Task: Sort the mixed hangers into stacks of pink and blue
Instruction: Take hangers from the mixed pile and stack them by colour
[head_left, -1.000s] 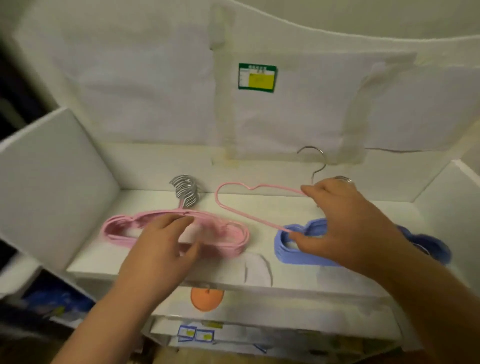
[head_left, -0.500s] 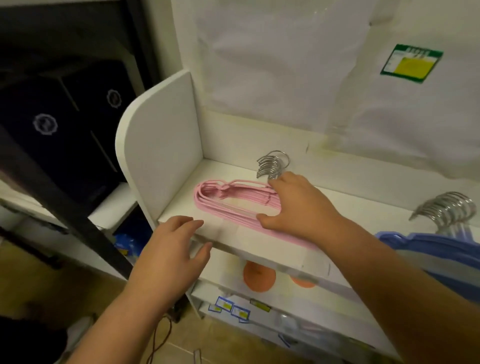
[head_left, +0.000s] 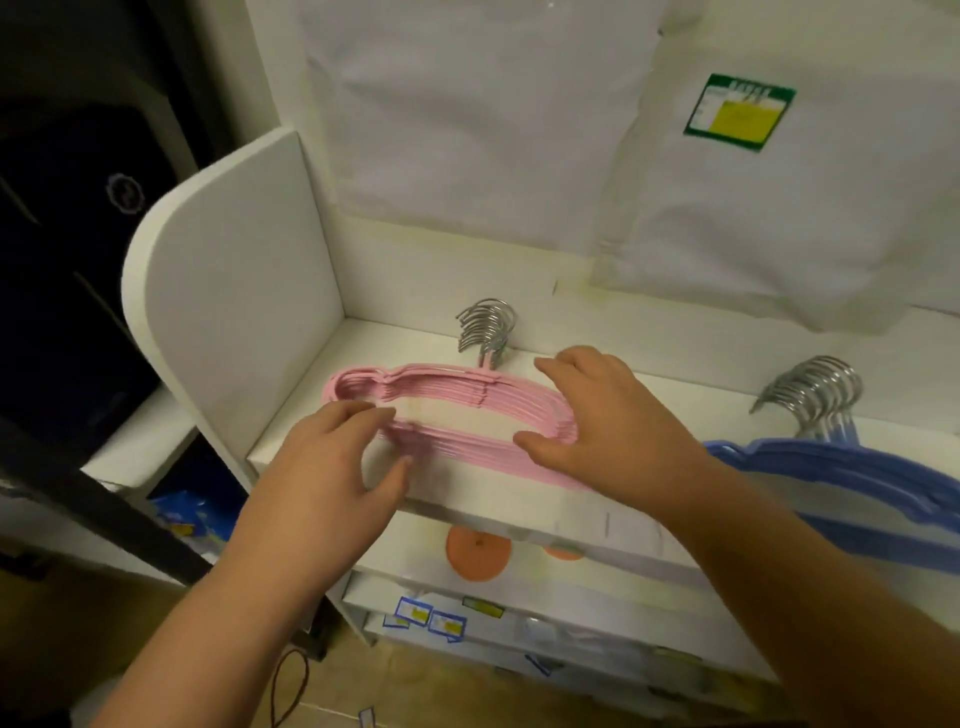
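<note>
Sorting looks nearly done: spread hands, left hand (head_left: 332, 467) and right hand (head_left: 608, 421), square the pink stack (head_left: 467, 410) beside the blue stack (head_left: 852, 467), no loose hangers visible.

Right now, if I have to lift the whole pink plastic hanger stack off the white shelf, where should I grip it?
Probably clamp the pink plastic hanger stack at its two rounded ends, one hand from each side. It lies flat, long side facing you, metal hooks bunched at the back. The left hand and right hand already sit at those ends.
</note>
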